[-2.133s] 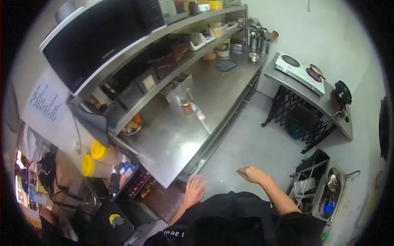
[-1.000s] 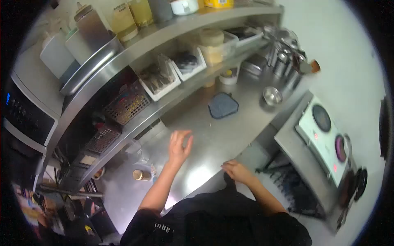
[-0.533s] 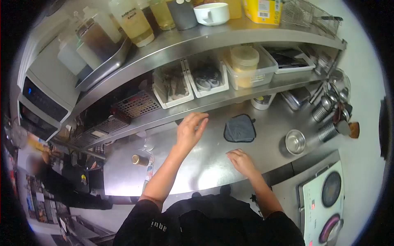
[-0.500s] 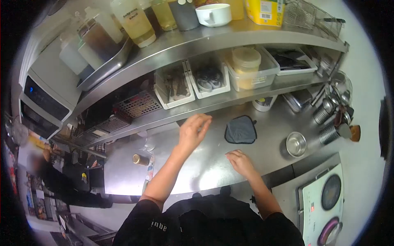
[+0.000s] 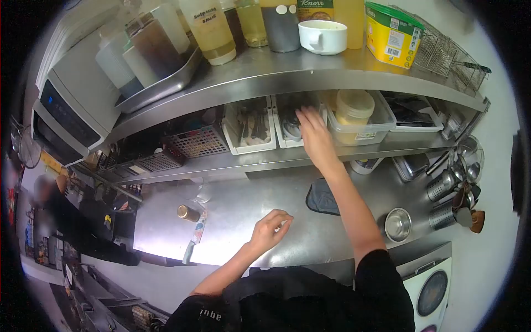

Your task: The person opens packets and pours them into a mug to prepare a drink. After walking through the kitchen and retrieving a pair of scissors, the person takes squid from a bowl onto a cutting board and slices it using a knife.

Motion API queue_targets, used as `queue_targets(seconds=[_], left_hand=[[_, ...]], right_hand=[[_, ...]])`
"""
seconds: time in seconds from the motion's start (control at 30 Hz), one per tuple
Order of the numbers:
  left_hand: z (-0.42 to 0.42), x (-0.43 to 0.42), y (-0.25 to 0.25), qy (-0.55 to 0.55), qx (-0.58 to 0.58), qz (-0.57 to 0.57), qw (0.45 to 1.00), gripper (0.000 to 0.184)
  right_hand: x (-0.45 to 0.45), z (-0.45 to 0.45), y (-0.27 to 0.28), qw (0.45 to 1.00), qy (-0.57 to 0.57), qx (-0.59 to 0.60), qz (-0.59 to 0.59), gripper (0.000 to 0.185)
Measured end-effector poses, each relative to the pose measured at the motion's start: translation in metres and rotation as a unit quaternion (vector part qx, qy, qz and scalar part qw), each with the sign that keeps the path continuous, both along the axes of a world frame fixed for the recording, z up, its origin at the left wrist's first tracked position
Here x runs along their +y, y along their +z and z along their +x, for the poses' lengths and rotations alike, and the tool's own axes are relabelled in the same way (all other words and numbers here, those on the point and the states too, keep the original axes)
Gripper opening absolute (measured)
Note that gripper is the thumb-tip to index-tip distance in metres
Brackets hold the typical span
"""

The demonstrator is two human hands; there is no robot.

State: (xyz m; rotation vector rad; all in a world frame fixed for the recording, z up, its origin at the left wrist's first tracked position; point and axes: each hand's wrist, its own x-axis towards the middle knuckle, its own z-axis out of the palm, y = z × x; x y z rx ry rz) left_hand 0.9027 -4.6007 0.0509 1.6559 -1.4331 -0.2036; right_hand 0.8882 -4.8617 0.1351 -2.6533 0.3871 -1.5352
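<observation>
In the head view, the right hand (image 5: 317, 137) was at a white bin (image 5: 291, 143) on the lower shelf (image 5: 260, 162), but I could not tell if it gripped anything. The left hand (image 5: 269, 231) hung over the counter (image 5: 232, 202), loose, with nothing in it. The right hand could have bumped the clear box (image 5: 379, 128), because that stood just beside it. The top shelf (image 5: 271, 80) stuck out over the bin, in the way. A jar (image 5: 188, 213) and a knife (image 5: 189, 250) were on the counter.
</observation>
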Motion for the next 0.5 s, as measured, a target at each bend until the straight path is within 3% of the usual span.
queue_targets(seconds=[0.07,0.13,0.27,0.3,0.37,0.4,0.43,0.5], left_hand=[[0.003,-0.001,0.002,0.006,0.014,-0.003,1.0,0.01],[0.007,-0.001,0.003,0.027,0.03,0.0,0.999,0.01],[0.018,0.001,0.003,0.063,0.071,0.006,0.995,0.011],[0.023,0.002,-0.002,0.062,0.07,0.004,0.996,0.011],[0.031,0.0,-0.012,0.066,0.316,0.009,0.947,0.019],[0.034,-0.001,0.001,0.019,0.358,0.04,0.933,0.044],[0.036,-0.007,0.005,0.013,0.359,0.042,0.932,0.044],[0.041,-0.019,0.01,-0.102,0.616,-0.007,0.781,0.071]], right_hand=[[-0.018,0.028,0.004,0.999,-0.04,0.009,-0.032,0.033],[-0.03,0.042,-0.003,0.989,-0.03,0.138,0.049,0.033],[-0.024,0.032,-0.006,0.994,-0.018,0.111,-0.004,0.035],[-0.009,0.015,-0.004,0.999,0.021,0.04,0.013,0.034],[0.023,-0.017,-0.007,0.997,0.063,-0.04,0.03,0.033],[0.039,-0.033,-0.012,0.996,0.067,-0.049,0.03,0.034],[0.056,-0.049,-0.015,0.996,0.064,-0.069,0.004,0.032],[0.088,-0.074,-0.031,0.992,0.091,-0.087,-0.02,0.03]])
